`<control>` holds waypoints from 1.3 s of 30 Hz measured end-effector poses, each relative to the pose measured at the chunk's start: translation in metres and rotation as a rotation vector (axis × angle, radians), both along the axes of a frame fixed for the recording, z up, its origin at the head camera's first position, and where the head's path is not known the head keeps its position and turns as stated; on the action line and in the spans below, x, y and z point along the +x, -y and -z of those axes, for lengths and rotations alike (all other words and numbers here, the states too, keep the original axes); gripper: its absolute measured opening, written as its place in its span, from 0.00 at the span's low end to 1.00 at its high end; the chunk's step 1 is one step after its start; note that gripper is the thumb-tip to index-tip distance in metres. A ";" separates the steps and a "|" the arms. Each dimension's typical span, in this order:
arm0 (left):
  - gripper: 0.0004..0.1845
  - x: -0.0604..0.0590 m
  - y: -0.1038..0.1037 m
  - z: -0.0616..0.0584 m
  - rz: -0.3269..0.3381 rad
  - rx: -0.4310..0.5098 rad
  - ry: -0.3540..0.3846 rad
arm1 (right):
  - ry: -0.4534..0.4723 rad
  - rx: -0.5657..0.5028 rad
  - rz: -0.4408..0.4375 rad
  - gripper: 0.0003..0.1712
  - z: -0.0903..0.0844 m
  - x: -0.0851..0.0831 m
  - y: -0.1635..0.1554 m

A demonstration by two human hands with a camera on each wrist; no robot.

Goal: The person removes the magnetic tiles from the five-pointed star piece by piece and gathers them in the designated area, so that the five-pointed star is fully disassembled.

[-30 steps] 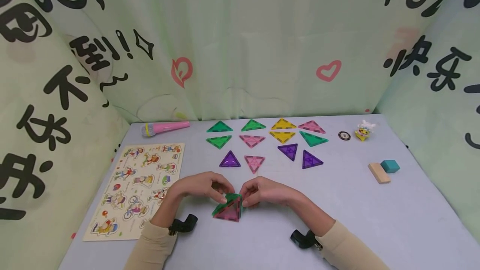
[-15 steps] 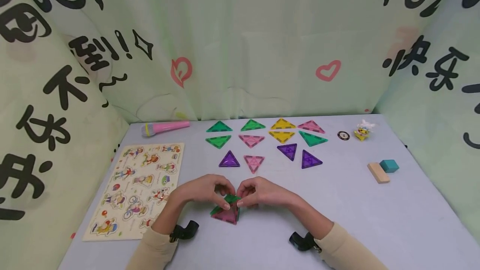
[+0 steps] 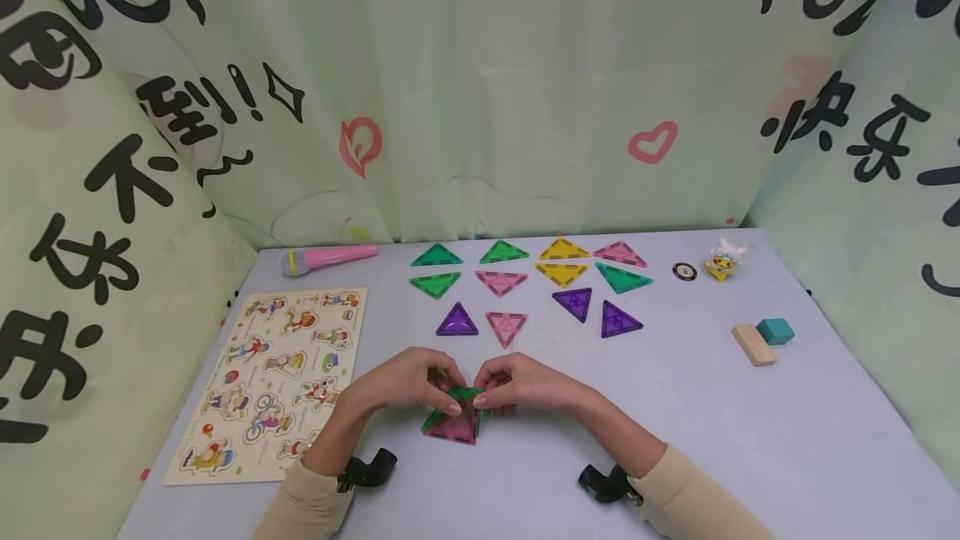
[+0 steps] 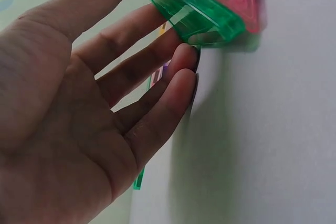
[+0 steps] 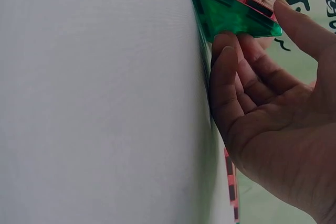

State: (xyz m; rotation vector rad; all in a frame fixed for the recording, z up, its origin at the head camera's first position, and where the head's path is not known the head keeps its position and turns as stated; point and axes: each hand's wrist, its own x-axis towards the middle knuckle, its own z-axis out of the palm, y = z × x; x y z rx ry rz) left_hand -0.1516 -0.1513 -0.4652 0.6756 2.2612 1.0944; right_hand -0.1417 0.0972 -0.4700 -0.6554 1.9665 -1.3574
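On the near middle of the table, a small three-dimensional shape stands, made of magnetic tiles. A pink triangular magnetic tile (image 3: 452, 430) faces the front, with green magnetic tiles (image 4: 205, 17) against its sides and top. My left hand (image 3: 411, 380) pinches the upper left of the shape; in the left wrist view its lower fingers are loosely bent under the green side. My right hand (image 3: 527, 382) holds the upper right corner by thumb and fingers. The right wrist view shows those fingertips against the green side (image 5: 231, 14). Fingers hide part of the top.
Several loose triangular tiles in green, pink, yellow and purple (image 3: 622, 320) lie behind the hands. A picture puzzle board (image 3: 258, 390) and pink toy microphone (image 3: 330, 258) are at left. On the right are wooden blocks (image 3: 753, 345), a round disc (image 3: 684, 272) and a small figurine (image 3: 722, 261).
Both hands stay at the shape, which has shifted slightly left. The left thumb has slid a little right and down, and the right thumb has come in over the top corner.
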 end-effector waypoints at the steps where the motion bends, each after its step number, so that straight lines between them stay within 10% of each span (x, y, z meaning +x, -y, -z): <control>1: 0.12 0.000 0.000 0.000 -0.003 0.003 0.004 | 0.002 0.001 0.001 0.11 0.000 0.000 0.000; 39: 0.10 -0.007 0.007 0.006 0.020 0.086 0.040 | -0.043 0.011 0.033 0.11 -0.002 0.000 0.004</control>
